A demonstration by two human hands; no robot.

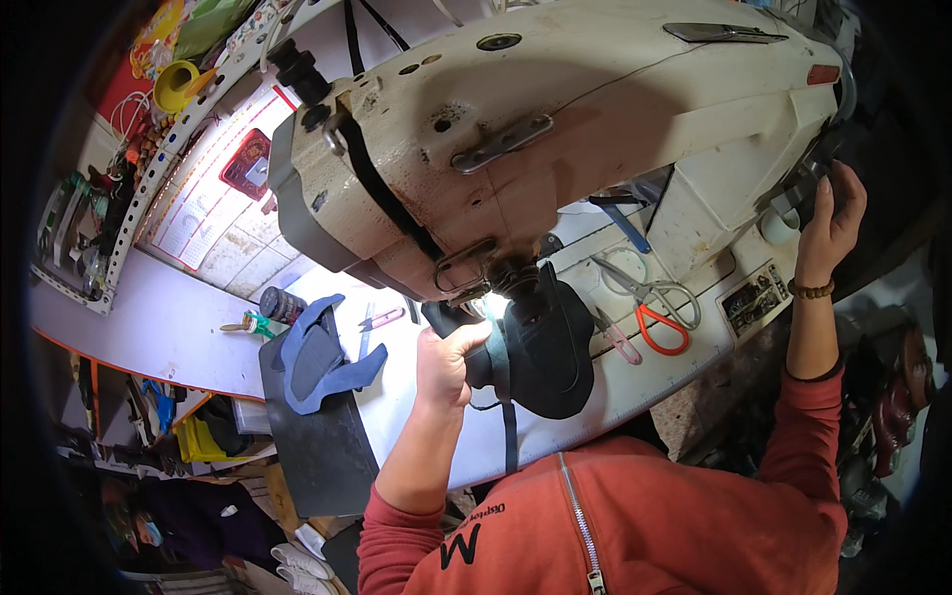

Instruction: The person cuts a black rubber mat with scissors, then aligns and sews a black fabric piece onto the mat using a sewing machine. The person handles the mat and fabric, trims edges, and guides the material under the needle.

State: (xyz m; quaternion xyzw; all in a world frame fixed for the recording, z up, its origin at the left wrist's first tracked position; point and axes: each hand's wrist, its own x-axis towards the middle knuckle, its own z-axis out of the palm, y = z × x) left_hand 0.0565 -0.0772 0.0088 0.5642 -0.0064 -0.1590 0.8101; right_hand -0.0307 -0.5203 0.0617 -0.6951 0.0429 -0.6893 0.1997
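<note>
A black shoe-upper-like piece (555, 367) lies under the presser area of a large cream sewing machine (595, 109), lit by the lamp there. My left hand (443, 362) is closed on its left side, thumb on top close to the needle area; the needle itself is hidden. A narrow black strip (511, 436) runs from the piece over the table's front edge. At the machine's right end, my right hand (833, 223) has its fingers curled at the dark handwheel (819, 164), which is partly hidden in shadow.
Left of the work lie a blue cut piece (322, 357), pink thread snips (382, 318) and a dark thread spool (283, 304). Orange-handled scissors (656, 307), another pink snipper (620, 340) and a blue-handled tool (625, 226) lie right of the needle area. Shoes (902, 397) are stacked at the far right.
</note>
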